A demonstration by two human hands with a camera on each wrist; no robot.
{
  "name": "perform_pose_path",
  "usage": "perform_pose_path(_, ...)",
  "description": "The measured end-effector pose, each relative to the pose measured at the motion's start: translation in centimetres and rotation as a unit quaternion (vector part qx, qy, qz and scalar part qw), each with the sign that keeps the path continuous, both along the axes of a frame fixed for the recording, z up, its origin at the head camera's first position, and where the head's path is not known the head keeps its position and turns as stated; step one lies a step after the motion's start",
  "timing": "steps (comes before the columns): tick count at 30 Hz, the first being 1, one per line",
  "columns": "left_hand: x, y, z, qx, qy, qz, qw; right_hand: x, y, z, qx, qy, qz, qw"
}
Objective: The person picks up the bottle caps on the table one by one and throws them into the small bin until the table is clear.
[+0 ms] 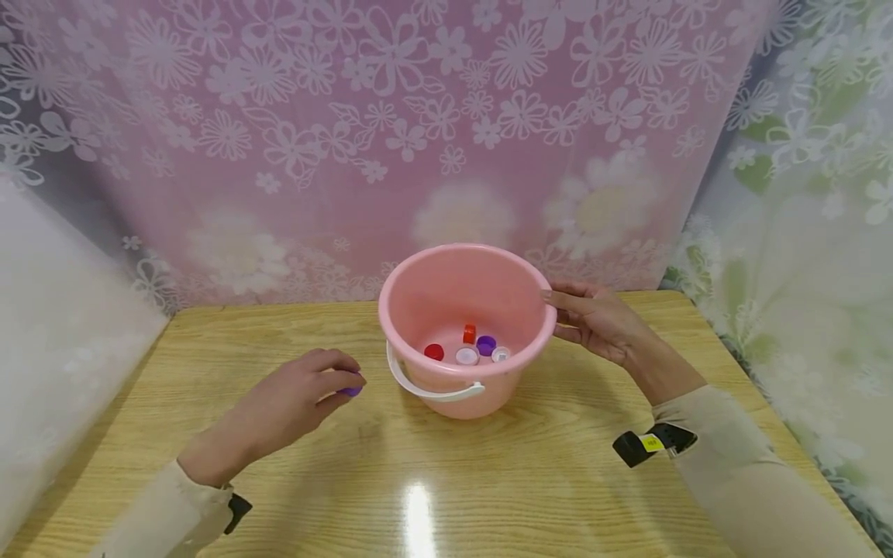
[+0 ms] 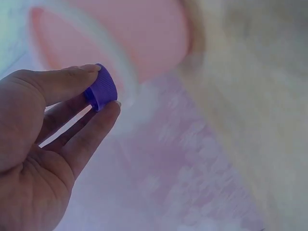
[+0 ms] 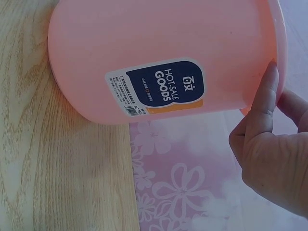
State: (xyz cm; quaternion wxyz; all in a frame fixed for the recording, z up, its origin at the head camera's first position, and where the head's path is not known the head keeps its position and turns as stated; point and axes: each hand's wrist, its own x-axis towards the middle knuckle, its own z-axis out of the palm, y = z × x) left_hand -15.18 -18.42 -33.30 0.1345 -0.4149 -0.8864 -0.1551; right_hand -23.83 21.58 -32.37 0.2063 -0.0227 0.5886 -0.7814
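A purple bottle cap (image 2: 103, 89) is pinched between the thumb and fingertips of my left hand (image 1: 300, 399), just above the table to the left of a pink bucket (image 1: 463, 391). My right hand (image 1: 596, 322) holds the bucket's rim at its right side, with one digit over the edge and others against the outer wall. Inside the bucket lie several caps: a red cap (image 1: 434, 352), an orange-red cap (image 1: 470, 334) on its side, a purple cap (image 1: 486, 346) and two whitish caps, one (image 1: 467, 356) larger-looking. The bucket stands upright.
The bucket's white handle (image 1: 425, 394) hangs down on its near left side. A dark label (image 3: 166, 86) is stuck on the outer wall. Behind the wooden table (image 1: 335, 496) hangs a pink flowered curtain (image 1: 314, 155); pale flowered cloth (image 1: 809, 256) borders the right.
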Motion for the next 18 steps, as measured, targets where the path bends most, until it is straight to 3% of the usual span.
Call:
perform_pose_path(5, -1.3, -0.6, 3.1, 0.042, 0.052, 0.014, 0.9977, 0.0, 0.0, 0.0, -0.003, 0.001, 0.001, 1.0)
perform_pose_path(9, -2.7, 0.0, 4.9, 0.071, 0.071, 0.019, 0.9947, 0.0, 0.1, 0.0, -0.002, 0.003, -0.003, 1.0)
perform_pose_path(13, -4.2, 1.8, 5.7, 0.081, 0.078, 0.008, 0.9936, 0.0, 0.1, -0.1, 0.0, 0.004, -0.002, 1.0)
perform_pose_path(18, -6.0, 4.4, 5.7, 0.088, 0.064, -0.014, 0.994, 0.0, 0.0, -0.1, 0.003, 0.007, -0.003, 1.0)
